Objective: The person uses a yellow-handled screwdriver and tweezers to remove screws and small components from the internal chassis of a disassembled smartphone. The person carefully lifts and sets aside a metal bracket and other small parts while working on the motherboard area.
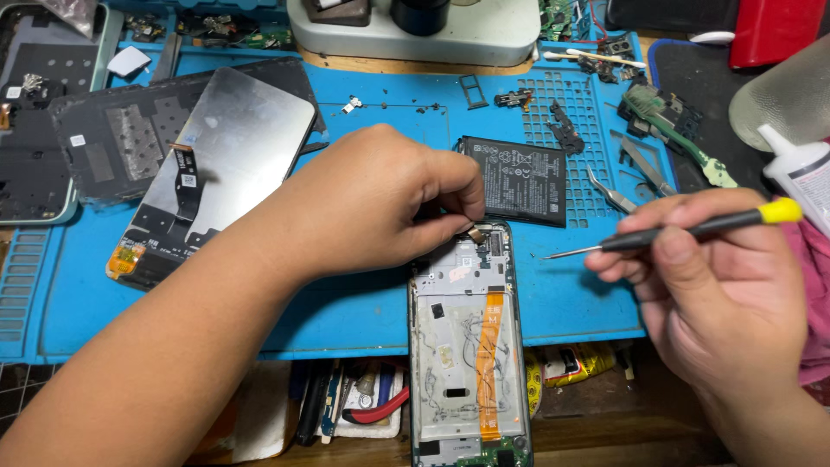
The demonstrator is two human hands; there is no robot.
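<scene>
An opened phone frame (467, 346) with an orange flex ribbon down its middle lies across the front edge of a blue work mat (363, 307). My left hand (380, 203) rests over the frame's top end, its fingertips pinching a small part there. Off to the right, my right hand (718, 294) holds a thin black screwdriver with a yellow cap (692, 229), its tip pointing left and hanging clear of the frame. A black phone battery (523, 180) lies flat just beyond the frame.
A detached screen panel (216, 164) lies face down at left, over a dark back cover. Tweezers (635, 173), small circuit parts and screws lie scattered at right. A glue tube (800, 169) stands far right. A microscope base (415, 30) sits at the back.
</scene>
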